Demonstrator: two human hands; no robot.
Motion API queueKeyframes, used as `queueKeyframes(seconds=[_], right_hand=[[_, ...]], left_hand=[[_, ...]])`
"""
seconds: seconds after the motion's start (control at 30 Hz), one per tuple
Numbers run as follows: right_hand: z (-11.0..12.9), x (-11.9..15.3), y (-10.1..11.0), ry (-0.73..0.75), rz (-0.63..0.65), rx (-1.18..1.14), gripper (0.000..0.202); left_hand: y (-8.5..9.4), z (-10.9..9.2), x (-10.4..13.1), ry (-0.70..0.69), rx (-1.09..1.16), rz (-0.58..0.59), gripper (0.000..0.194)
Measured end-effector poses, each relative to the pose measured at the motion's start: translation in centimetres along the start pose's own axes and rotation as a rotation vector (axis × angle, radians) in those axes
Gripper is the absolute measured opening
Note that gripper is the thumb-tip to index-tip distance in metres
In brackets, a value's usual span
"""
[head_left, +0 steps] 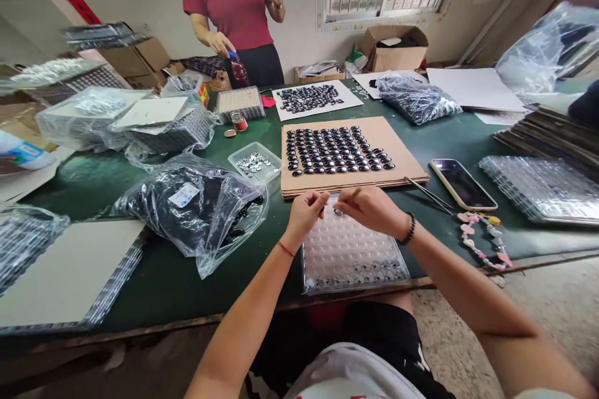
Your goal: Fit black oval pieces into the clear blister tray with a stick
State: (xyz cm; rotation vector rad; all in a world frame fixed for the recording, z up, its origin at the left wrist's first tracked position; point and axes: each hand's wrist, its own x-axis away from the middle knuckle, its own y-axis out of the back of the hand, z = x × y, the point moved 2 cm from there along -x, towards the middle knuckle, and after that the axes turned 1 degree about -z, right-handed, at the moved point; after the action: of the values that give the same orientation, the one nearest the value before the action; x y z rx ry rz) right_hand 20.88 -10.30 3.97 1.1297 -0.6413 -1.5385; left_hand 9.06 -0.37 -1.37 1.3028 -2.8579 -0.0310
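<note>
My left hand [306, 215] is closed in a pinch over the far left corner of a clear plastic tray [350, 242], with a small dark bit showing at its fingertips. Close beside it, my right hand [372, 209] is curled with its fingertips together; what they hold is too small to name. The tray has rows of round pockets, and small dark and silvery pieces fill those nearest me. Just beyond my hands, rows of shiny black oval pieces [332, 151] lie on stacked brown cardboard [407, 165]. Metal tweezers [429, 195] rest against the cardboard's right corner.
Left of the cardboard stand a plastic box [271, 171] of small metal parts and a plastic bag [182, 206] of black pieces. A phone [463, 184] and a beaded strap [482, 240] lie right. Across the table stands a person [229, 0] holding a bottle [238, 67].
</note>
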Motion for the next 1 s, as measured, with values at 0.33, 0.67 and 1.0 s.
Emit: queueKeyframes(seconds=[0.33, 0.67, 1.0], right_hand=[[-2.5, -0.4, -2.2, 0.049, -0.224, -0.075, 0.028], [-2.2, -0.3, -2.6, 0.027, -0.339, -0.092, 0.026], [-2.4, -0.2, -2.4, -0.115, -0.373, -0.246, 0.027]], left_hand=[[-0.6, -0.5, 0.7, -0.192, -0.4, 0.037, 0.018], [-0.3, -0.6, 0.3, -0.142, -0.488, 0.052, 0.021], [0.1, -0.5, 0.2, -0.121, -0.354, -0.078, 0.023]])
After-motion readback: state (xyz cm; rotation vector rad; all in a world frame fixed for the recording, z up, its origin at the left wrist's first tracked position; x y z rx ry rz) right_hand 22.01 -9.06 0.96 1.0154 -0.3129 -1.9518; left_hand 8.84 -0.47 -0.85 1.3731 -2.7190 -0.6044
